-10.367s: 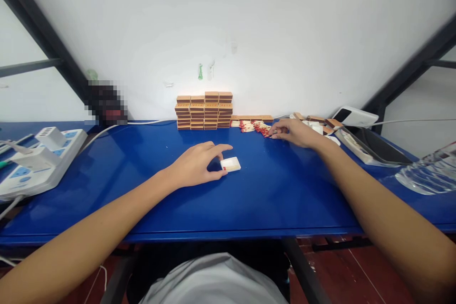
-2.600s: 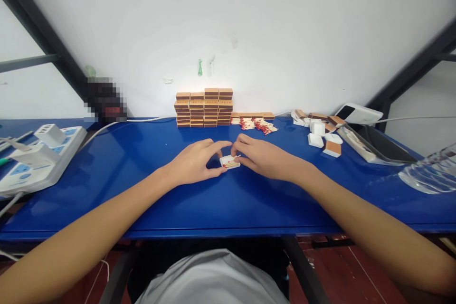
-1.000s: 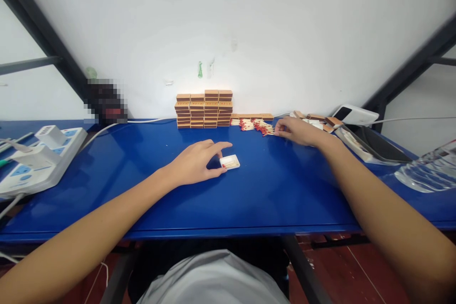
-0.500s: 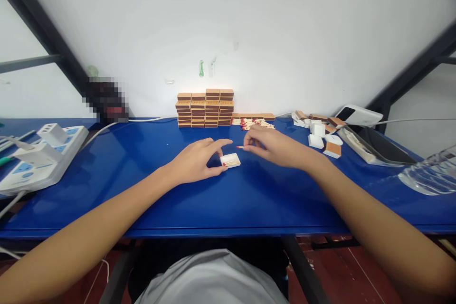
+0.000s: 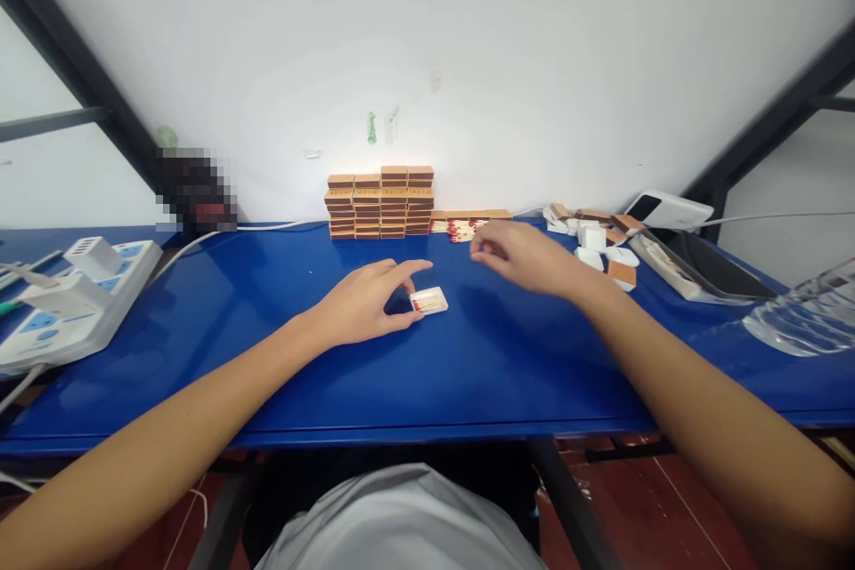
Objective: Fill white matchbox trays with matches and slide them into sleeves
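Behind right hand [image 5: 527, 260], matches [image 5: 460, 232] half-hidden.

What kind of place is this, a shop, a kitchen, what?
Probably a small hand-packing workbench for matches: a blue table against a bare wall, with a stack of matchboxes at the back, loose red-tipped matches beside it, and the left hand holding an open tray.

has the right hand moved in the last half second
Yes. The right hand has pulled back from the small white cardboard tray, up and away toward the loose red-tipped matches lying farther back.
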